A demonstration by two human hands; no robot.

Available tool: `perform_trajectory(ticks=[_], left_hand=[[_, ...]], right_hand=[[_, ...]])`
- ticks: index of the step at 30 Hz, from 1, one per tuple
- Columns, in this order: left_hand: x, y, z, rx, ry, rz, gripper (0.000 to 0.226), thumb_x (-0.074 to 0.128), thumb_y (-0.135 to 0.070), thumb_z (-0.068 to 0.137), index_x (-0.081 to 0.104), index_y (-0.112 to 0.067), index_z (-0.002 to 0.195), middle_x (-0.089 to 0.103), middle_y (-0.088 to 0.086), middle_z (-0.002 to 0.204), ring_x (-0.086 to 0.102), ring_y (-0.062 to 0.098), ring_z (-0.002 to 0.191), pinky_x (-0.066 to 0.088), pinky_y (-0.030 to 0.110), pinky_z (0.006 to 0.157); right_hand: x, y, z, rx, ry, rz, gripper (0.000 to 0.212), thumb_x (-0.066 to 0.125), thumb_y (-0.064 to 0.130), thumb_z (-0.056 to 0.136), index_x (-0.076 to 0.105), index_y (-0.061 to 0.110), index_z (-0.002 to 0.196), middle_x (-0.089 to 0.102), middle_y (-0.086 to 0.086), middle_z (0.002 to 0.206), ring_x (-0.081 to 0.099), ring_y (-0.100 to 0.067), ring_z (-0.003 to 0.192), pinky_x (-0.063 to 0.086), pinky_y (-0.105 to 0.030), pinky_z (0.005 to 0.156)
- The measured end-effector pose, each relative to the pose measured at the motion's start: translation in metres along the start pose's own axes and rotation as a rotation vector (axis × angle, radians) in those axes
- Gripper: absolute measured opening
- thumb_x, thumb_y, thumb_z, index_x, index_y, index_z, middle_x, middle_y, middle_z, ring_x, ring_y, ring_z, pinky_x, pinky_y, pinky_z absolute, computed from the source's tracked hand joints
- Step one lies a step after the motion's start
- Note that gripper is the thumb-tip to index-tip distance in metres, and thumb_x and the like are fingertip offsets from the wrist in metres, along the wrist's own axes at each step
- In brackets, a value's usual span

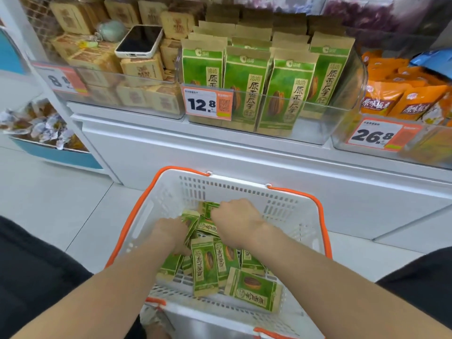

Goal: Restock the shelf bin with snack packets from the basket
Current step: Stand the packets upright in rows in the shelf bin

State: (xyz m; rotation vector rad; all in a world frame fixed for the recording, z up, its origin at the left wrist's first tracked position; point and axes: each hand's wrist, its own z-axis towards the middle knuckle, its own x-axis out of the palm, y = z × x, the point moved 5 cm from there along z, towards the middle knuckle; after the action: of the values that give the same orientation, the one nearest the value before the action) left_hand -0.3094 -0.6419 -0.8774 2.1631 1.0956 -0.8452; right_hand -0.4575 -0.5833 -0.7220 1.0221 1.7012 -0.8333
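A white basket (288,206) with orange handles sits on the floor below me, holding several green snack packets (204,267) in a loose heap. My left hand (171,231) is down among the packets at the left, its fingers curled round a green packet. My right hand (236,216) grips another green packet near the basket's far wall. Above, a clear shelf bin (315,128) marked 12.8 holds upright rows of the same green packets (247,86).
A phone (139,41) lies on brown packets in the bin to the left. Orange packets (401,99) fill the bin at the right, marked 26.8. A white cabinet front (195,152) stands between basket and shelf. A blue-edged bin of wrapped sweets (41,126) is at far left.
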Motion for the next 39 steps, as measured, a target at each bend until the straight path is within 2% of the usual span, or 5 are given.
perform_trajectory(ticks=[14,23,28,32,39], left_hand=[[-0.024,-0.014,-0.008,0.170,-0.092,0.203,0.015,0.054,-0.018,0.099,0.067,-0.019,0.108,0.068,0.003,0.105,0.068,0.026,0.094,0.049,0.038,0.078],[-0.104,-0.022,-0.031,0.111,-0.484,-0.674,0.036,0.047,-0.030,0.096,0.043,-0.016,0.064,0.050,0.001,0.060,0.053,0.022,0.056,0.044,0.036,0.053],[-0.139,-0.044,-0.054,0.113,-0.423,-1.411,0.034,0.052,-0.020,0.103,0.054,-0.008,0.070,0.055,0.007,0.059,0.073,0.024,0.056,0.051,0.028,0.050],[-0.162,-0.068,-0.071,0.202,-0.366,-1.684,0.031,0.051,-0.016,0.102,0.059,-0.006,0.074,0.061,0.013,0.060,0.062,0.020,0.050,0.052,0.032,0.054],[-0.189,-0.085,-0.089,0.184,-0.949,-1.103,0.046,0.029,-0.048,0.113,0.045,-0.027,0.076,0.053,-0.004,0.078,0.052,0.019,0.080,0.035,0.037,0.072]], right_hand=[[0.020,-0.012,0.018,0.016,0.060,-0.023,0.005,0.060,0.019,0.096,0.061,0.017,0.091,0.050,0.001,0.073,0.058,-0.026,0.070,0.046,-0.035,0.061],[0.028,-0.038,-0.009,0.134,0.218,0.189,0.013,0.058,0.008,0.097,0.062,0.010,0.108,0.059,-0.005,0.095,0.059,-0.021,0.075,0.045,-0.032,0.059],[0.025,-0.058,-0.027,0.222,0.109,0.594,0.075,0.085,0.051,0.074,0.046,0.017,0.128,0.062,0.001,0.102,0.064,-0.022,0.094,0.058,-0.040,0.079],[0.006,-0.083,-0.048,0.353,-0.266,0.743,0.024,0.072,0.029,0.088,0.064,0.021,0.110,0.070,-0.002,0.097,0.065,-0.028,0.097,0.050,-0.035,0.074],[-0.006,-0.120,-0.087,0.604,-0.504,1.308,0.015,0.074,0.007,0.088,0.074,0.022,0.091,0.078,-0.004,0.084,0.077,-0.024,0.083,0.064,-0.038,0.071]])
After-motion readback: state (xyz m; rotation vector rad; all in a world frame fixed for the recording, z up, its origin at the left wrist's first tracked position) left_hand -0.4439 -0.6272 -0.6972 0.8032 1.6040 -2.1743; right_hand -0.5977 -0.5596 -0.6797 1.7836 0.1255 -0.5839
